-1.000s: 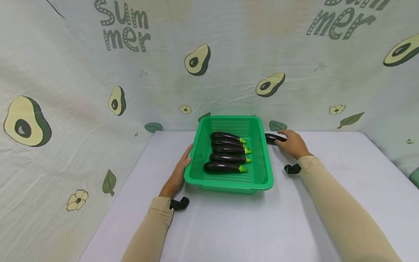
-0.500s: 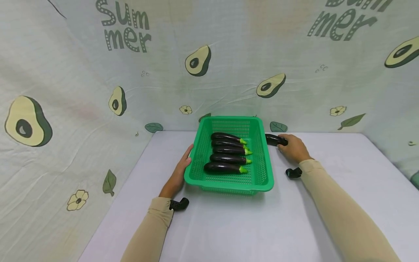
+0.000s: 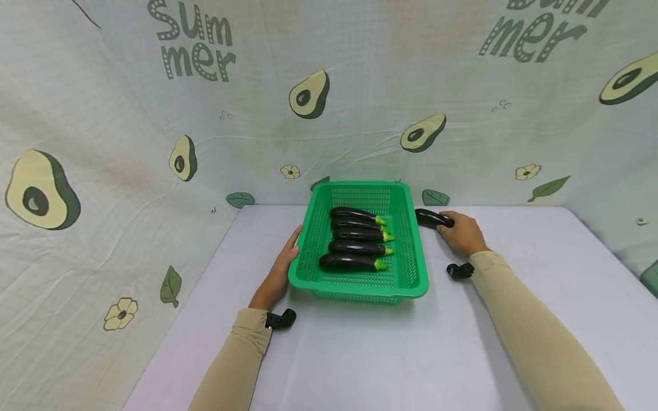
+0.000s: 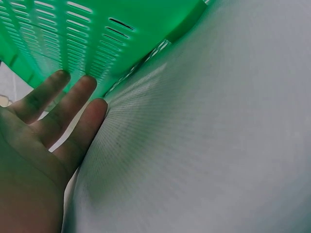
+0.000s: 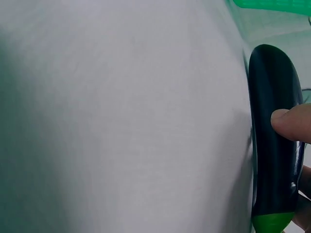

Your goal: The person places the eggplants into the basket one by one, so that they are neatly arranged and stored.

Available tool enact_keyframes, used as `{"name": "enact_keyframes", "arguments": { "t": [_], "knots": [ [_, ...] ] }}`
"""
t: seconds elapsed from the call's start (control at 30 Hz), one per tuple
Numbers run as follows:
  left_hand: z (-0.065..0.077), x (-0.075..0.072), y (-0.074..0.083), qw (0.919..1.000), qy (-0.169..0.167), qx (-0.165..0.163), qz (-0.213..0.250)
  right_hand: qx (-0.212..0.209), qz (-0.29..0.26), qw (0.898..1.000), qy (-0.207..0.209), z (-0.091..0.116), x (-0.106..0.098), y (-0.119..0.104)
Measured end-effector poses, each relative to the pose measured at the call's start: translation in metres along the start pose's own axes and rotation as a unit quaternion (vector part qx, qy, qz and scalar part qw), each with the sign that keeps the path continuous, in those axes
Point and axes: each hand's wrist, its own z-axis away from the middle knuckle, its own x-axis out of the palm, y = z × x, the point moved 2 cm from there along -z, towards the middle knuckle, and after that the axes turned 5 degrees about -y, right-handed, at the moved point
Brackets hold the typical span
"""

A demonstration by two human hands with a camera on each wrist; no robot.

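A green plastic basket stands on the table with several dark purple eggplants lying side by side in it, their green caps to the right. My left hand rests along the basket's left side. In the left wrist view its fingers are fairly straight, against or very near the slotted wall. To the right of the basket, my right hand grips another eggplant near its right end. The right wrist view shows the thumb pressed on this eggplant, its green cap toward the bottom.
A white cloth covers the table. Behind it hangs a pale curtain printed with avocados, leaves and lettering. A corner of the basket shows at the top of the right wrist view, beyond the held eggplant.
My right hand has gone from reaching over the eggplant to gripping it, and the eggplant has shifted slightly right. My left hand and the basket have stayed put.
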Motion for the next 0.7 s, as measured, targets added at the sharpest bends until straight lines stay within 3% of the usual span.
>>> {"name": "enact_keyframes", "arguments": {
  "t": [0.17, 0.4, 0.7],
  "knots": [
    [0.004, 0.001, 0.012, 1.0000, -0.003, 0.001, 0.001, 0.022, -0.040, 0.999, 0.016, 0.003, 0.004, 0.000],
    [-0.002, -0.004, -0.006, 0.9997, 0.013, 0.023, 0.002, 0.020, -0.079, 0.996, 0.041, 0.004, 0.003, -0.009],
    [-0.004, 0.000, -0.011, 0.9993, 0.020, 0.030, 0.006, 0.045, -0.109, 0.992, 0.053, 0.018, -0.002, -0.009]
  ]
}}
